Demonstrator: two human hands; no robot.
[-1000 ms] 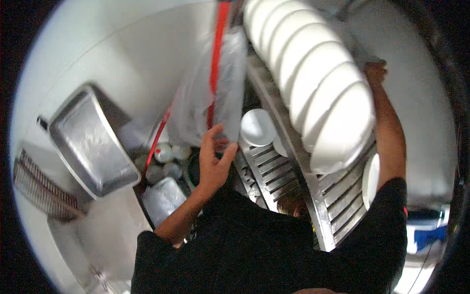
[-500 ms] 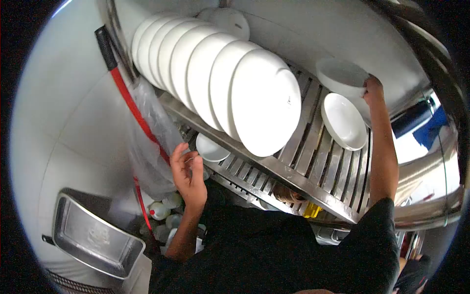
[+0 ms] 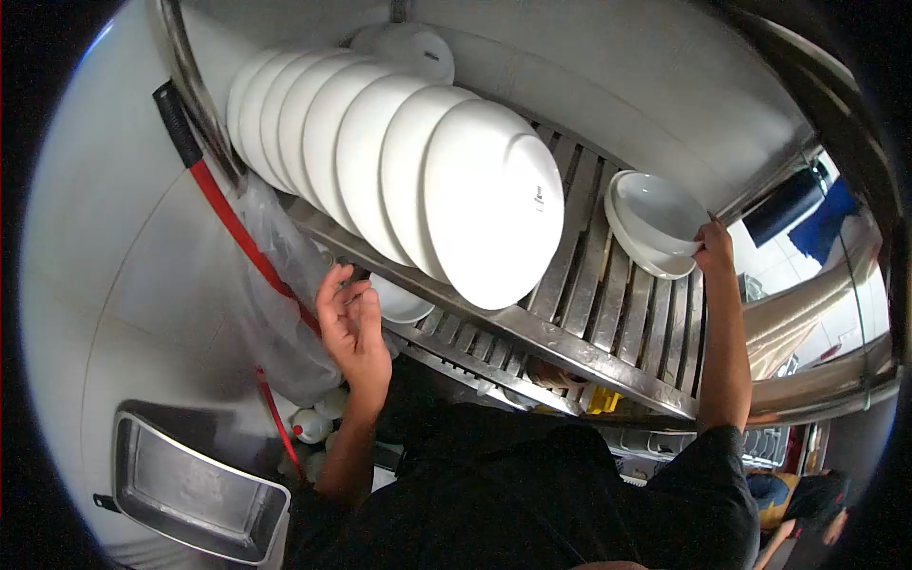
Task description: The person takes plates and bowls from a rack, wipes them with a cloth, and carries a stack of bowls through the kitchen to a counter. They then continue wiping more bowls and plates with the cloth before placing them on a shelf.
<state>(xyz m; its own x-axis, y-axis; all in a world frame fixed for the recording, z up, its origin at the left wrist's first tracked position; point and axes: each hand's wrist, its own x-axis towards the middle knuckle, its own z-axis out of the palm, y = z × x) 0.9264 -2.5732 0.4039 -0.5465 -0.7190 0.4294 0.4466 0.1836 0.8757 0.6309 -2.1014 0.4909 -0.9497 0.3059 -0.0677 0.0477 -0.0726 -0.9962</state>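
Gripped at its right rim, a white bowl (image 3: 665,211) is in my right hand (image 3: 714,249). It overlaps a second white bowl (image 3: 622,233) lying on the slatted metal shelf (image 3: 608,313). My left hand (image 3: 355,328) is raised with its fingers loosely curled apart, holding nothing. Behind its fingertips, part of a white dish (image 3: 401,299) shows on a lower rack. A long row of white oval plates (image 3: 496,204) leans on the shelf, between my two hands and farther back.
A red-handled tool (image 3: 233,223) and a clear plastic bag (image 3: 280,294) hang at the left wall. Below them are a metal tray (image 3: 195,484) and several bottles (image 3: 309,426). Another person (image 3: 798,499) appears at the lower right.
My right hand has brought the held bowl down from near the back wall to over the other bowl. My left hand stays raised, its fingers much the same.
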